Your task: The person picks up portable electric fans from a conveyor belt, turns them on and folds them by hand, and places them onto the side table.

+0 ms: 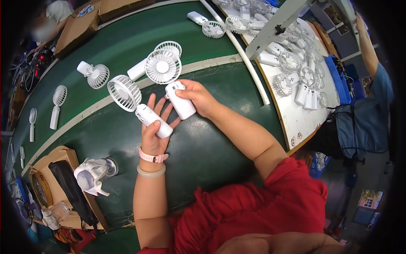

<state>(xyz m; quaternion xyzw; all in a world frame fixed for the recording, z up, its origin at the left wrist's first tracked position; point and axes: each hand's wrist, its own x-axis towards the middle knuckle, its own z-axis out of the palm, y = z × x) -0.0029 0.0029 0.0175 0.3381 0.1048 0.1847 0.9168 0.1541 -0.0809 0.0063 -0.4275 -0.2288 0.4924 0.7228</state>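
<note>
My left hand (153,137) is closed around the handle of a white handheld fan (151,120). The round caged head of this fan tilts up to the left. In my right hand (198,96) is a second white handheld fan (181,101), gripped by its handle with the thumb on the front. Its caged head points away from me. The two handles are close together above the green work surface (211,144). Just behind them lies another white fan (136,70), its head partly hidden by the one in my right hand.
More fans, such as one fan (98,76), lie along the green belt (122,38). At right, a white table (292,122) carries a heap of fans, beside a metal post (270,31). A cardboard tray (69,158) and a cloth-covered jar (111,167) stand at left. Other people are nearby.
</note>
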